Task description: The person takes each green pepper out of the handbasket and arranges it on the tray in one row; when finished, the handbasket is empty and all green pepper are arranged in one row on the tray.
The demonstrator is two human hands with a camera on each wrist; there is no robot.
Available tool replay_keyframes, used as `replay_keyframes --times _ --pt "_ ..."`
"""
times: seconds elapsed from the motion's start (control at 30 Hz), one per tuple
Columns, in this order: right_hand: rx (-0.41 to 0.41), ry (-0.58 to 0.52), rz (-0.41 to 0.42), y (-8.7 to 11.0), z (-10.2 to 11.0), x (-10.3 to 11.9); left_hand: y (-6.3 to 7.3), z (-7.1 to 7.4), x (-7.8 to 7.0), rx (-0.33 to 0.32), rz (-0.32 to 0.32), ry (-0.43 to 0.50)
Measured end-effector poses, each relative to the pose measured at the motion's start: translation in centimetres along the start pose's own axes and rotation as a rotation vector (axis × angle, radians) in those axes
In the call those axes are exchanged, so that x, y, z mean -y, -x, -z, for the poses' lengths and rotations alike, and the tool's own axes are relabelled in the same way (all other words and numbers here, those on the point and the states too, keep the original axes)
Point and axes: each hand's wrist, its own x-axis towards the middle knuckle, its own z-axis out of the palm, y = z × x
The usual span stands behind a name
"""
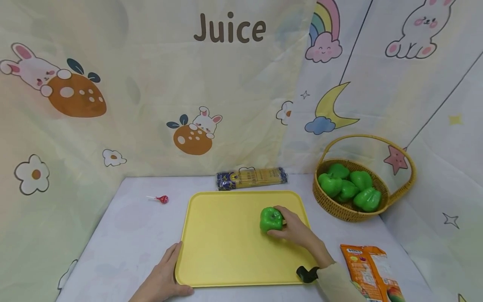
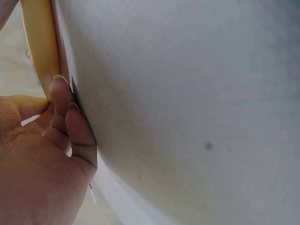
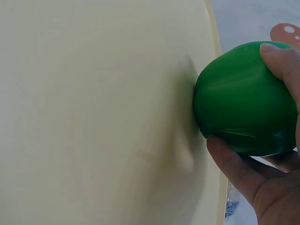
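A green bell pepper (image 1: 271,219) is at the right of the yellow tray (image 1: 226,247), stem side up. My right hand (image 1: 296,228) grips it from the right, thumb on one side and fingers on the other. In the right wrist view the pepper (image 3: 246,101) is close over the tray surface (image 3: 93,117). My left hand (image 1: 162,274) holds the tray's near left corner, fingers along the left edge and thumb at the front edge. Seen from the left wrist, the curled fingers (image 2: 61,101) meet the tray's rim (image 2: 40,42).
A wicker basket (image 1: 339,213) with several green bell peppers (image 1: 348,191) stands at the back right. Behind the tray lies a pasta packet (image 1: 256,178). A red lollipop (image 1: 163,199) lies at left, an orange snack bag (image 1: 367,270) at front right. Printed cloth walls surround the table.
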Motion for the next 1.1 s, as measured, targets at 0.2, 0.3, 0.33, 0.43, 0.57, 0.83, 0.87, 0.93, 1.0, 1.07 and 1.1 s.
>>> replay_keyframes --times 0.2,0.3,0.33,0.43,0.57,0.83,0.87,0.93,1.0,1.07,1.1 --pt "0.041 0.003 0.003 -0.8 -0.8 0.5 0.0 0.0 0.0 0.007 0.02 0.013" --pt "0.064 0.006 0.014 -1.2 -1.3 0.8 0.0 0.0 0.0 0.014 0.023 0.024" --pt "0.07 0.004 0.02 -1.4 -1.4 0.9 0.0 0.0 0.0 0.015 0.021 0.025" --pt "0.088 -0.003 0.04 -1.9 -1.9 1.4 0.0 0.0 0.0 0.016 0.009 0.022" --pt "0.112 -0.019 0.06 -2.6 -2.4 2.1 0.0 0.0 0.1 0.015 0.001 0.025" --pt "0.172 -0.057 0.088 -4.7 -4.8 4.2 0.0 0.0 0.1 0.012 -0.004 0.023" --pt "0.182 -0.057 0.09 -5.1 -5.2 4.5 0.0 0.0 0.2 0.012 -0.002 0.024" --pt "0.203 -0.054 0.096 -5.7 -5.9 5.2 -0.1 0.0 0.1 0.016 0.009 0.022" --pt "0.222 -0.047 0.099 -6.4 -6.7 5.9 -0.2 0.1 0.0 0.022 0.027 0.021" --pt "0.236 -0.038 0.107 -7.0 -7.5 6.6 -0.3 0.0 -0.1 0.029 0.047 0.023" --pt "0.241 -0.031 0.11 -7.2 -7.9 6.9 -0.3 0.0 -0.1 0.033 0.056 0.024"
